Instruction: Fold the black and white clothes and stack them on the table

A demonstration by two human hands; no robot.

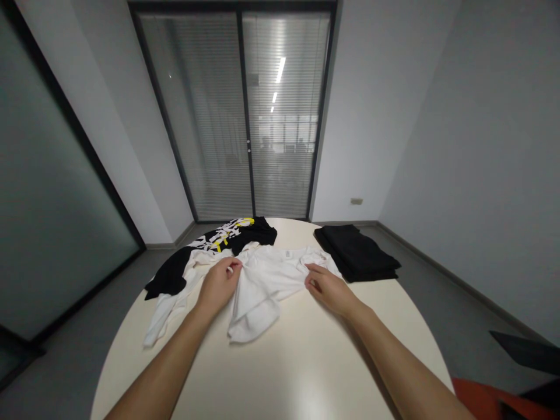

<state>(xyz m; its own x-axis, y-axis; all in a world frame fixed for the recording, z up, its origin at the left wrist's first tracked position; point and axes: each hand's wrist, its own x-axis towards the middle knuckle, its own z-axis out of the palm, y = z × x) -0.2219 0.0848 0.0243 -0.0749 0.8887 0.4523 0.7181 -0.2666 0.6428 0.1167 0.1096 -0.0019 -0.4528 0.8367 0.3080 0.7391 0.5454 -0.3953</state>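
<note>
The left hand (220,282) and right hand (329,288) pinch opposite sides of a white fabric shirt (266,281) on a round cream table (271,382).

Both hands are on the white shirt (271,271), so make that the clock's centre! The left hand (220,284) pinches it at nine o'clock, the right hand (329,290) nips its edge near four, and a loose flap spills towards seven. Up at ten, a black garment (219,240) flashes white and yellow print; at eight, a pale sleeve-like cloth (168,309) trails across the round table (284,373). Two o'clock: neatly folded black cloth (356,251)! Dead ahead at twelve stand glass panels (231,116) with blinds.
</note>
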